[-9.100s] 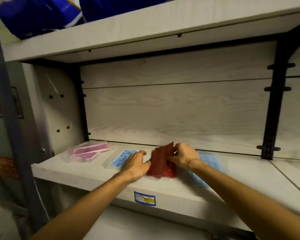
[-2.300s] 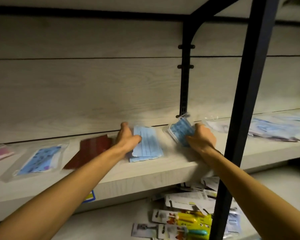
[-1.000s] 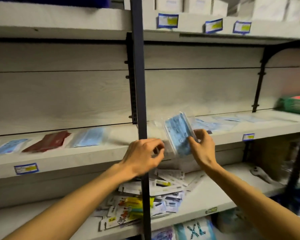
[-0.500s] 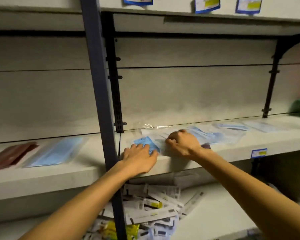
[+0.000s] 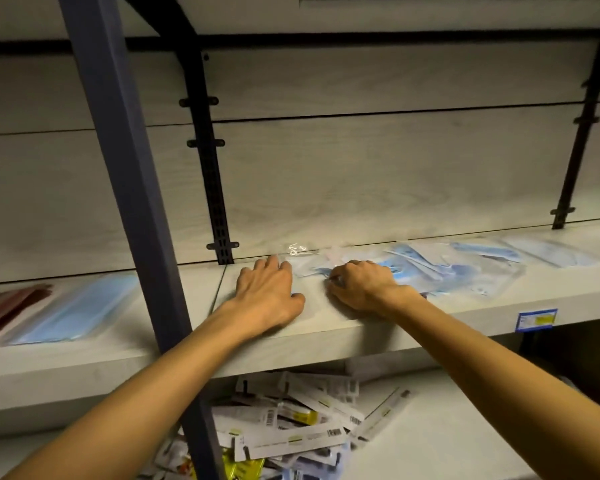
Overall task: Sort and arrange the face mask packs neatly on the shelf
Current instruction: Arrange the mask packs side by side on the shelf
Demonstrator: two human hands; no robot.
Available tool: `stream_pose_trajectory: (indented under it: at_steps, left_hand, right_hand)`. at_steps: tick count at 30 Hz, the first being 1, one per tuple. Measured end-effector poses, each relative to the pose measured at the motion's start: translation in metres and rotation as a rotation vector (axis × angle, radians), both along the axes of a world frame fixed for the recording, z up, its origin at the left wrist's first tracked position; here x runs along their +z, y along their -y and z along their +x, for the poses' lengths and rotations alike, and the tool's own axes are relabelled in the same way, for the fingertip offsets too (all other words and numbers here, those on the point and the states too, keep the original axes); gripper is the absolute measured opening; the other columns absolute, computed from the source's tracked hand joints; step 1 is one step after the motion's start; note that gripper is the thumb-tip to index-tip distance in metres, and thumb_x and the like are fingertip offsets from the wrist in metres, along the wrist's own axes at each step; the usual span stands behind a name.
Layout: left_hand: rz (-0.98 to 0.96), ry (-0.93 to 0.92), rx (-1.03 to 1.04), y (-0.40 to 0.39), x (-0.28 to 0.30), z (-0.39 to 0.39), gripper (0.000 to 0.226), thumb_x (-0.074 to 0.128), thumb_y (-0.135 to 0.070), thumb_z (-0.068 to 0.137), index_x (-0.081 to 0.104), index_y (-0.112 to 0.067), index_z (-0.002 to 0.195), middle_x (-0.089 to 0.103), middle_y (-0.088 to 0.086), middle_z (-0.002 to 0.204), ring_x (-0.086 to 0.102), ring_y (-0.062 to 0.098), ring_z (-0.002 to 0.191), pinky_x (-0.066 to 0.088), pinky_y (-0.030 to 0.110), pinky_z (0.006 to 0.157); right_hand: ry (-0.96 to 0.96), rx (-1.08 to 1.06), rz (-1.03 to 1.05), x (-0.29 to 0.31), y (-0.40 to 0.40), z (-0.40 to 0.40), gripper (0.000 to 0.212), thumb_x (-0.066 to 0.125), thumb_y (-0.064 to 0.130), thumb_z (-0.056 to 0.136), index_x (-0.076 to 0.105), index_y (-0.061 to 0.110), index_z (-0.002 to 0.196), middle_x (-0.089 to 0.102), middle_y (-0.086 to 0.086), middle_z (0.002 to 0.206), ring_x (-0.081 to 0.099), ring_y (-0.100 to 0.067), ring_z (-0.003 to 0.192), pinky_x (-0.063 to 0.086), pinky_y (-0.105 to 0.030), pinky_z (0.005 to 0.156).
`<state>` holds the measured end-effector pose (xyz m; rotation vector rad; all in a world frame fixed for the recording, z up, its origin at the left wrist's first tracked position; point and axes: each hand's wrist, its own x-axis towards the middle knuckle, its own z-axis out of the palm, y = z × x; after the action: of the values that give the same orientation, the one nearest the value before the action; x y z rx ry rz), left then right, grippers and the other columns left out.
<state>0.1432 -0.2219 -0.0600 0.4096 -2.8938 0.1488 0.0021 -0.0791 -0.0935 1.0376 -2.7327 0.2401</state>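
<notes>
Shelf [image 5: 326, 336], pale wood, runs across the view; a dark upright post [image 5: 128, 188] crosses it at about 9 o'clock from centre. On the lower board at 6 o'clock, a loose heap of carded packets [image 5: 291, 420]. Blue face mask packs [image 5: 440, 268] lie scattered and overlapping along the shelf from centre out to 3 o'clock. At 9 o'clock, left of the post, one blue pack [image 5: 73, 310] lies flat with a red pack [image 5: 7, 306] just beside it. Left hand [image 5: 269, 296]: palm down on the bare shelf, fingers straight and spread, gripping nothing. Right hand [image 5: 359, 285]: at 1 o'clock from the left hand, fingers curled under, resting on the near end of the scattered packs; cannot tell whether it pinches one. A blue and yellow price label [image 5: 535, 319] sits on the shelf edge at 3 o'clock.
</notes>
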Motion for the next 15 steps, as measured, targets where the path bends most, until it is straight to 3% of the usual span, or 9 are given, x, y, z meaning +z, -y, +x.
stream_pose_trajectory:
  at_steps: [5,9,12,15]
  left_hand:
    - [0.098,0.045,-0.114,-0.010,0.007,-0.042,0.048,0.051,-0.041,0.097,0.051,-0.016,0.138,0.049,0.004,0.147,0.047,0.027,0.132,0.043,0.041,0.103]
    - [0.178,0.088,-0.155,-0.027,-0.002,-0.081,0.059,0.050,-0.046,0.096,0.039,-0.022,0.149,0.041,0.001,0.157,0.043,0.026,0.139,0.042,0.039,0.105]
    - [0.212,0.086,-0.120,-0.045,-0.007,-0.109,0.067,0.044,-0.055,0.098,0.030,-0.022,0.155,0.036,0.002,0.161,0.041,0.028,0.143,0.040,0.041,0.109]
    - [0.334,0.108,-0.082,-0.065,-0.005,-0.136,0.064,0.037,-0.058,0.099,0.029,-0.025,0.154,0.037,0.004,0.161,0.042,0.030,0.143,0.039,0.042,0.111]
  right_hand:
    - [0.044,-0.047,0.048,0.011,-0.029,-0.015,0.039,0.045,0.052,0.096,0.064,0.034,0.125,0.065,-0.005,0.127,0.060,-0.031,0.110,0.048,-0.040,0.089]
    - [0.148,-0.055,0.045,0.026,-0.069,-0.030,0.038,0.050,0.050,0.095,0.063,0.038,0.128,0.063,-0.005,0.133,0.059,-0.031,0.117,0.048,-0.038,0.095]
    - [0.274,0.035,-0.112,0.038,-0.104,-0.040,0.045,0.061,0.055,0.091,0.063,0.037,0.132,0.063,-0.004,0.133,0.059,-0.027,0.117,0.049,-0.038,0.098]
    - [0.461,0.180,-0.378,0.046,-0.136,-0.050,0.038,0.065,0.042,0.094,0.066,0.030,0.130,0.065,0.002,0.131,0.059,-0.012,0.119,0.050,-0.033,0.101]
